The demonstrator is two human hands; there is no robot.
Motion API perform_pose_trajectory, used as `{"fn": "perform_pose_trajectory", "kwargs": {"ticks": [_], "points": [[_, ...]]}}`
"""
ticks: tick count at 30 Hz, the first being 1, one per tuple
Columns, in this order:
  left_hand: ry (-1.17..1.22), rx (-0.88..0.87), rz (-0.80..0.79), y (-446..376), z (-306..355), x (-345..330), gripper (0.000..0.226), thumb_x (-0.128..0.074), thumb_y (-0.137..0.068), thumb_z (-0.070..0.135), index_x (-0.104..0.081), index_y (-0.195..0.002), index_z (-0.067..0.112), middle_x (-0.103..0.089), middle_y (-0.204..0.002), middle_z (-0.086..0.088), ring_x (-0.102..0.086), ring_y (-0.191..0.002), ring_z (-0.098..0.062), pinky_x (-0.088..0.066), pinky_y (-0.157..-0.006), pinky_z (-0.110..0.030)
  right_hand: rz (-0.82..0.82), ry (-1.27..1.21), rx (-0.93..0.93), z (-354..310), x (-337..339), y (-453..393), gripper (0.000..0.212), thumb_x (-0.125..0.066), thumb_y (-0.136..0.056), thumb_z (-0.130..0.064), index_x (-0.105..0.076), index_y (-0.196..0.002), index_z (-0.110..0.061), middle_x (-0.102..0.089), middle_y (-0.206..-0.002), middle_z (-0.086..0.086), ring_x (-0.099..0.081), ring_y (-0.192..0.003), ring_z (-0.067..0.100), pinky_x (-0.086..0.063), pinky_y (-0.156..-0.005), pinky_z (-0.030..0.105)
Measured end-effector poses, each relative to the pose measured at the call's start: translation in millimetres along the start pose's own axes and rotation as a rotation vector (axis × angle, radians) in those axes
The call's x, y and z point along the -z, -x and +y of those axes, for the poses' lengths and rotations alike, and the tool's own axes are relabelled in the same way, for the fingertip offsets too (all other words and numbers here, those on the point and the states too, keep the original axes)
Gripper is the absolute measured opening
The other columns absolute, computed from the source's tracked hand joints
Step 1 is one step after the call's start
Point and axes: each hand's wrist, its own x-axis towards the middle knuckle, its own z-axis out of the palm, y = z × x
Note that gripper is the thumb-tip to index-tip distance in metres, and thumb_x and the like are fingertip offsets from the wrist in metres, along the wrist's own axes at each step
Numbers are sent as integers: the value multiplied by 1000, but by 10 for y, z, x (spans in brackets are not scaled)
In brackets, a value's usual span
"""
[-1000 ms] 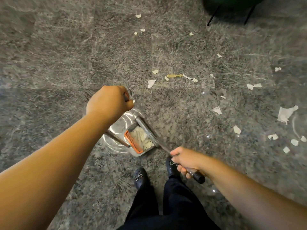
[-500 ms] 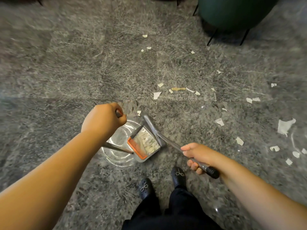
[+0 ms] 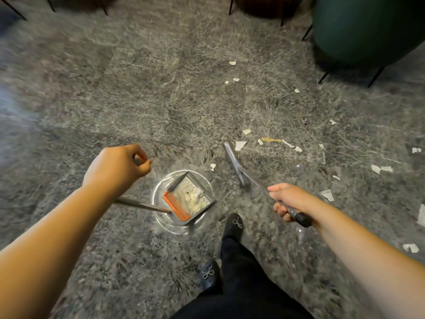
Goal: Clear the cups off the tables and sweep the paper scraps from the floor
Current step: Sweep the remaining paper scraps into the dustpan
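from the head camera, looking down: the left hand (image 3: 115,168) is closed around the top of the long handle (image 3: 142,205) of the dustpan (image 3: 192,199), which stands on the grey stone floor (image 3: 138,100). the dustpan has an orange comb edge (image 3: 176,207) and holds paper scraps inside. the right hand (image 3: 288,200) is closed around the broom handle (image 3: 296,215); the broom head (image 3: 235,165) is on the floor, just right and beyond the dustpan. more paper scraps (image 3: 240,145) lie beyond and right of the dustpan. a green chair (image 3: 363,28) stands far beyond it, to the right. black shoes (image 3: 233,224) are near the dustpan.
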Motion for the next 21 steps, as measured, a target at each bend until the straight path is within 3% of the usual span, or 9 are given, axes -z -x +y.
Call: {"fn": "perform_pose_trajectory", "kwargs": {"ticks": [5, 14, 17, 21], "points": [[-18, -7, 9, -361, -49, -63, 9, -73, -79, 36, -69, -81, 28, -68, -71, -2, -65, -75, -28, -51, -66, -33, -24, 74, 0, -397, 60, -351, 34, -37, -103, -11, -41, -136, -17, -39, -61, 8, -34, -30, 9, -29, -35, 12], [-74, -38, -65, -1283, 118, -186, 5, -69, -80, 36, -68, -83, 32, -50, -56, 13, -50, -58, -16, -43, -57, -27, -87, 249, -26, -1133, 97, -1074, 28, -38, -101, -10, -47, -127, -15, -42, -60, 7, -38, -33, 9, -32, -37, 15], [-105, -67, -59, -1508, 189, -209, 8, -69, -80, 36, -70, -84, 29, -53, -62, 9, -52, -61, -18, -44, -59, -27, -132, 324, -57, -1307, 58, -1246, 30, -37, -99, -10, -47, -127, -8, -43, -56, 6, -39, -35, 11, -34, -38, 16], [-125, -57, -66, -1670, 257, -207, 8, -68, -80, 37, -69, -84, 30, -63, -67, 3, -63, -68, -24, -50, -61, -29, -232, 384, -97, -1419, -115, -1299, 32, -36, -100, -12, -44, -130, -11, -42, -56, 4, -38, -33, 9, -35, -37, 15]]}}
